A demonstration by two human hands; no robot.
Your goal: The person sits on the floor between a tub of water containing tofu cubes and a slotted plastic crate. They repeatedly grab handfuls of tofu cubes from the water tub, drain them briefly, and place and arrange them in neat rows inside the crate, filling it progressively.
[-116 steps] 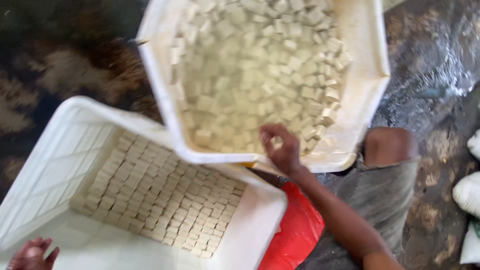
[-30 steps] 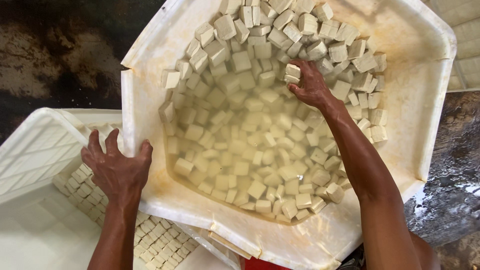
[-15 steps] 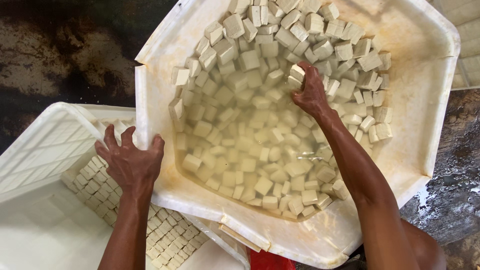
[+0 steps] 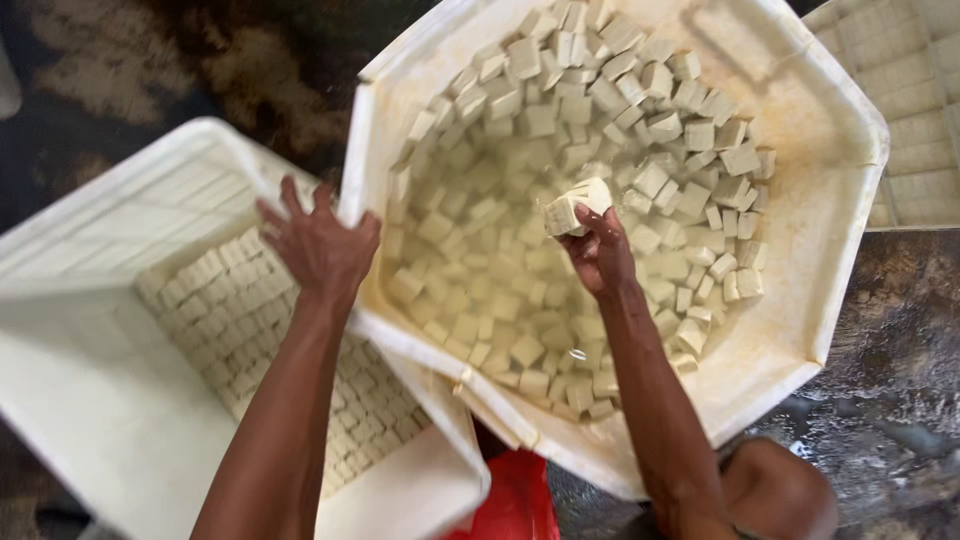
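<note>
1. Tofu cubes [image 4: 575, 205] sat pinched in the right hand [image 4: 600, 255], above the water-filled tub [image 4: 840, 200].
2. Left hand [image 4: 320, 245], fingers spread, pressed the tub's rim.
3. Next, I guessed, gentle carrying to the white crate [image 4: 100, 390].

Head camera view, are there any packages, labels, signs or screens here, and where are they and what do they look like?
No labels, signs or screens show; only open containers.
Tub: centre right, angular, off-white, holding pale cubes in cloudy liquid; left hand on its rim.
Crate: lower left, rectangular, white, with cubes laid in rows.
Tray: top right corner, off-white, gridded.
Right hand holds cubes over the tub.
</note>
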